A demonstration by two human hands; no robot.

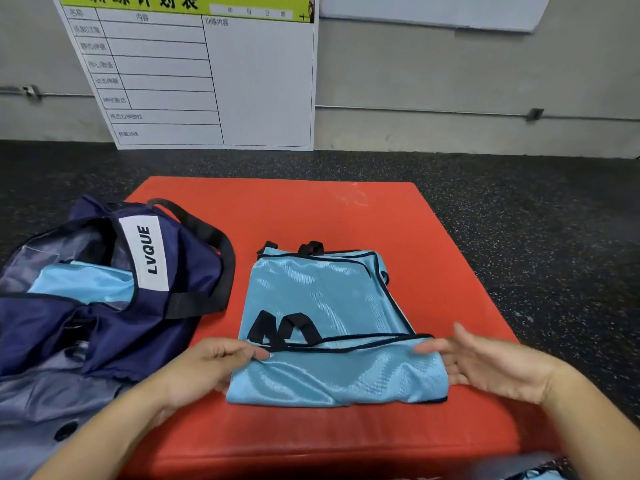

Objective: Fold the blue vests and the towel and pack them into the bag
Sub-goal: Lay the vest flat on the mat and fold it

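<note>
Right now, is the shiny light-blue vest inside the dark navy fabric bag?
No, the shiny light-blue vest lies folded on the red mat, beside the bag.

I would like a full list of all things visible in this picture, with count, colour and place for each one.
vest on the mat: one, light blue with dark trim, partly folded, centre of the mat
vest in the bag: one, light blue, inside the open bag
bag: one, navy with black straps and a white label, left edge of the mat
mat: one, red, on the dark speckled floor
board: one, white with a yellow-green header, leaning on the wall
left hand: one, pinching the left edge of the vest on the mat
right hand: one, fingers straight, at that vest's right edge
</note>
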